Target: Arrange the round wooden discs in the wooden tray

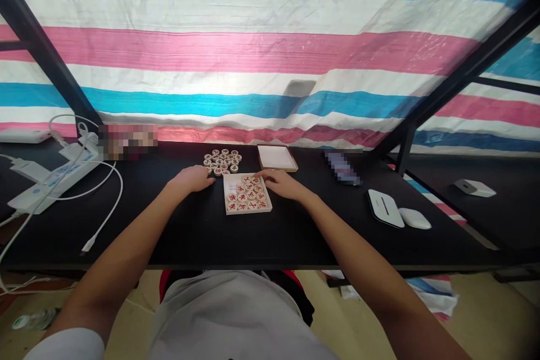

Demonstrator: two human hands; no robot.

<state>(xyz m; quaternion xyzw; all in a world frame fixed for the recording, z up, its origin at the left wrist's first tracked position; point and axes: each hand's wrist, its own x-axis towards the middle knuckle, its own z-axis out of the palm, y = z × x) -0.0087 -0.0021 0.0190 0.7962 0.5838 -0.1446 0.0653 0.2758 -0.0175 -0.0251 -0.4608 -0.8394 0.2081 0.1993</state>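
Observation:
Off-white round Chinese chess pieces (221,162) lie in a loose cluster on the black table. At the cluster's near left edge rests my left hand (193,179); its thumb is apart from its fingers, which reach to the outer pieces. In front of the cluster sits a shallow white box (248,211), with red-marked pieces (252,195) laid in rows. Its left upper part shows bare bottom. My right hand (278,182) is at the box's far right corner, fingers apart, index fingertip at a corner piece. I see nothing gripped in either hand.
Behind the box lies a white-lined lid (277,158). A phone (342,168), a white flat device (385,208) and a white rounded case (414,218) are at right. A power strip (54,183) with white cables is at left. Striped sheeting (253,50) hangs behind.

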